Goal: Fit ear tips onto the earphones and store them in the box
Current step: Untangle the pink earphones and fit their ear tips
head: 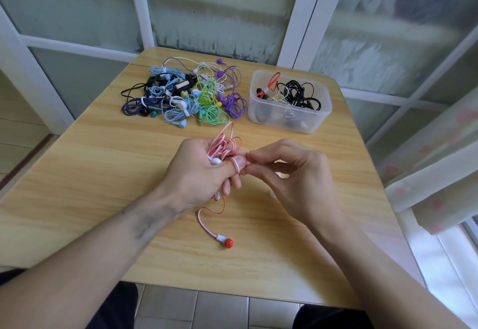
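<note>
My left hand (200, 171) grips a bundle of red-and-white earphone cable (225, 142) above the middle of the table, with a loop of it round the thumb. My right hand (287, 171) pinches the cable's end just right of that thumb. One strand hangs down to a red earbud (228, 243) that lies on the table near the front. A translucent plastic box (288, 119) at the back right holds black, red and white earphones.
A pile of coloured earphones (186, 93), purple, green, blue and black, lies at the back of the wooden table (103, 173). A small white piece (273, 194) sits under my right hand. Window frames stand behind the table, and a curtain hangs at the right.
</note>
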`<state>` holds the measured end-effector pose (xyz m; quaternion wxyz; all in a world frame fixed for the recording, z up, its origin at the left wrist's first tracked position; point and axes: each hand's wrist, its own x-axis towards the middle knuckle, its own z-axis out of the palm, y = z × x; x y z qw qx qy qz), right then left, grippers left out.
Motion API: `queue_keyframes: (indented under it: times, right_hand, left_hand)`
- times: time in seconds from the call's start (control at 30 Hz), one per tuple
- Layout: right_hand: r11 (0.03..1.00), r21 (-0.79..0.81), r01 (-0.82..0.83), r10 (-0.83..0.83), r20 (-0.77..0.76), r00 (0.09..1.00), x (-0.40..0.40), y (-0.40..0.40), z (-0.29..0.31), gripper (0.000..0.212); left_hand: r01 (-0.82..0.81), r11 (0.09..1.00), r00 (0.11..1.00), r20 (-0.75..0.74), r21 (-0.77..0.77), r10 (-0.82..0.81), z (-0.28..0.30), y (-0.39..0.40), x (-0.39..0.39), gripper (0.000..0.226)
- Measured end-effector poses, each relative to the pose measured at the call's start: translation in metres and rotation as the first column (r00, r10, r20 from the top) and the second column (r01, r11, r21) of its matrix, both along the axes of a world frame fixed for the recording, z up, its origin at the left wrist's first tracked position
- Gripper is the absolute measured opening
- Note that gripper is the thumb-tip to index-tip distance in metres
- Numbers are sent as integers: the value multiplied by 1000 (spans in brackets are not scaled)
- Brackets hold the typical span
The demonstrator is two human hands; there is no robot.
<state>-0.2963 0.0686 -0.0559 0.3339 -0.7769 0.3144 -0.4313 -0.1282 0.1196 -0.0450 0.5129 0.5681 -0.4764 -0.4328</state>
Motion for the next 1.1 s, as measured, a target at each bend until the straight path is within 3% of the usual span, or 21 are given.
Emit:
queue_keyframes:
  times: [0.17, 0.27, 0.43, 0.53, 0.77, 0.93, 1.03, 1.1]
  right_hand:
    - [995, -95, -45, 40, -54, 998, -4, -7, -2, 15]
    - [999, -11, -43, 43, -8, 999, -5, -6, -1, 17]
    - [968, 239, -73, 46, 120, 992, -3, -2, 4, 30]
    - [949, 301, -90, 49, 144, 988, -4, -1, 4, 36]
    - [975, 219, -20, 10, 44, 999, -3, 3, 4, 15]
    - [989, -148, 9, -29, -136, 990, -2, 3, 2, 15]
    - [993, -97, 66, -76, -99, 992, -1, 13, 9, 13]
    - [999, -29, -20, 16, -143, 990, -2, 22, 14, 15]
  left_hand:
    - [34, 999, 999, 22, 12, -34, -2, 1, -1, 6]
    - [46, 999, 999, -3, 29, -46, -2, -1, -1, 7]
    - [62, 996, 978, -203, 70, -46, 2, -4, -2, 6]
    - [87, 992, 969, -237, 89, -64, 2, -5, -2, 9]
    - [158, 979, 958, -261, 131, -120, 0, -3, 1, 10]
    - [157, 974, 970, -212, 166, -120, 1, 0, 2, 7]
    - [103, 978, 976, -208, 184, -64, 2, -2, 6, 8]
    - [52, 977, 974, -229, 209, -3, 1, -4, 9, 13]
